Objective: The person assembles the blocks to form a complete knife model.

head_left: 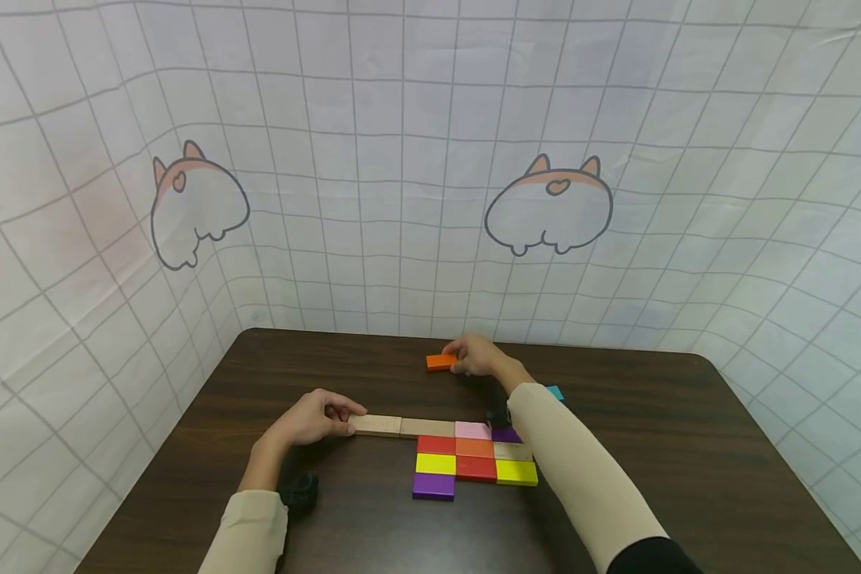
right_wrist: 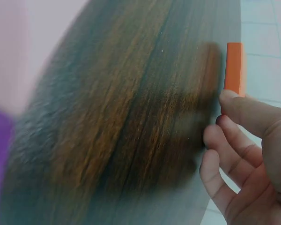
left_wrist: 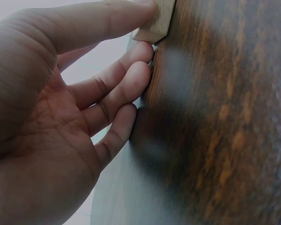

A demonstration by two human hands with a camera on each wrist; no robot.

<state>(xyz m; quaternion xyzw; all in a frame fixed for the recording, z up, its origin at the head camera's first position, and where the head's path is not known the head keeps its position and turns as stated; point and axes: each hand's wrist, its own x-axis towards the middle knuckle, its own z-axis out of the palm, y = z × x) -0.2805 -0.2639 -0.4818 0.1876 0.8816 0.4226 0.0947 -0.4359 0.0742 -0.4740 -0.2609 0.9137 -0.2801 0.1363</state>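
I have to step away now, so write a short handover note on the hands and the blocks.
Left hand: fingertips on the end of the plain wooden block, steadying the row.
Right hand: pinching the orange block at the table's far side.
Done: a flat patch of coloured blocks laid edge to edge.
Left: probably add the orange block; a cyan block lies loose behind the right forearm.

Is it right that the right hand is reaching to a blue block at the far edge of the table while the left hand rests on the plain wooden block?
Not quite. The block at the right hand is orange, not blue: an orange block, as the head view shows. The left hand does touch the plain wooden block.
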